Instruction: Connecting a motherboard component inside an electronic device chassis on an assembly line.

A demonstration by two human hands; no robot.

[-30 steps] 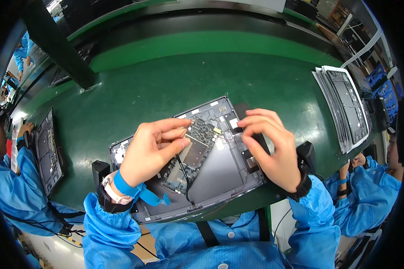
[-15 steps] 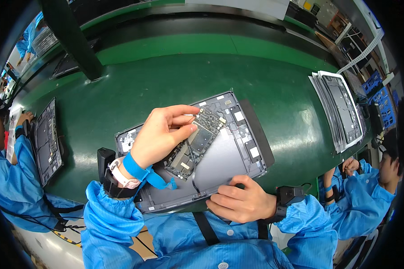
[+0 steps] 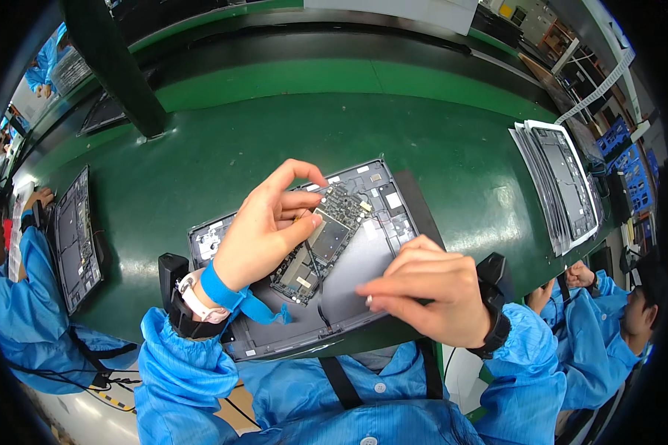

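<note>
A dark circuit board [image 3: 332, 236] lies slanted over a shallow grey device casing [image 3: 360, 271] in front of me. My left hand [image 3: 263, 222] grips the board's upper left edge, index finger raised and thumb against the components. A thin wire shows by those fingers. Across the board and down into the casing runs a black ribbon cable [image 3: 321, 289]. My right hand [image 3: 434, 293] hovers over the casing's right side, thumb and fingertips pinched on a small white piece [image 3: 369, 300] too tiny to identify.
Under the casing's right edge sits a dark flat panel [image 3: 423, 211]. A stack of similar casings [image 3: 560, 182] stands at right on the green table [image 3: 460, 163]. Another casing [image 3: 78, 237] is at left beside a seated co-worker; a second co-worker sits at right. A dark post [image 3: 119, 70] rises far left.
My right hand has risen from the casing's front edge and moved over its right part, now pinching a small white piece. My left index finger has lifted off the board.
</note>
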